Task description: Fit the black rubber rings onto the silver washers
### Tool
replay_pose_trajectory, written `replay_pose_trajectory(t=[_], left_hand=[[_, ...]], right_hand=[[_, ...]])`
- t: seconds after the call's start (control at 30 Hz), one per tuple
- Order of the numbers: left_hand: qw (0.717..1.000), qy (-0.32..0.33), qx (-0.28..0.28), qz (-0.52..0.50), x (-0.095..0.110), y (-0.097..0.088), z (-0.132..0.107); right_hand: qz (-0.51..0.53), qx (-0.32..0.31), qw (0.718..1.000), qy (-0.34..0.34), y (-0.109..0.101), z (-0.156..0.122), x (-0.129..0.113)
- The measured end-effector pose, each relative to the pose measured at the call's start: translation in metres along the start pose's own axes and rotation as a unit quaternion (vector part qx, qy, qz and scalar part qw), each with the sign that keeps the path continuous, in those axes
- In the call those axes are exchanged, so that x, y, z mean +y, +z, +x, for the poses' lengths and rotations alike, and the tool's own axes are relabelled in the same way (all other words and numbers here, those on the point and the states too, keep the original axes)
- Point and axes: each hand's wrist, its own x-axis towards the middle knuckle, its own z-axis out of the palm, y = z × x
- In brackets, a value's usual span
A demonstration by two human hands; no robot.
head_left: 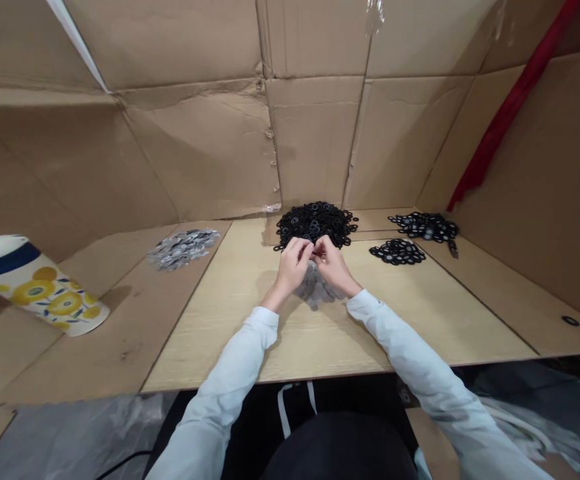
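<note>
My left hand (293, 265) and my right hand (333, 267) meet fingertip to fingertip over the middle of the table, both closed in a pinch. Whatever lies between the fingers is too small and hidden to make out. Directly beneath them is a heap of greyish, see-through flat pieces (314, 290), partly covered by the hands. Just beyond the fingertips rises a large pile of black rings (315, 220).
Flat grey pieces (183, 249) are heaped at the left. Two smaller groups of black rings with pale centres, one nearer (397, 252) and one farther (427, 227), lie right. One black ring (571, 321) sits far right. A flowered cylinder (53, 293) leans left; cardboard walls (315, 140) enclose the table.
</note>
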Motion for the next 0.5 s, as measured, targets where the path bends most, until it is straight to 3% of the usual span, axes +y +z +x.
replay_pose_trajectory(t=[0.07, 0.23, 0.5], left_hand=[[0.999, -0.032, 0.006, -0.002, -0.005, -0.001, 0.001], [0.994, -0.060, -0.092, -0.008, -0.018, 0.003, 0.000], [0.975, -0.134, -0.062, -0.166, -0.016, 0.009, -0.005]], right_hand=[[0.042, -0.001, 0.999, 0.010, 0.000, 0.003, 0.004], [0.131, -0.013, 0.991, 0.037, -0.001, 0.005, 0.006], [0.342, 0.004, 0.923, 0.174, -0.003, 0.002, -0.007]])
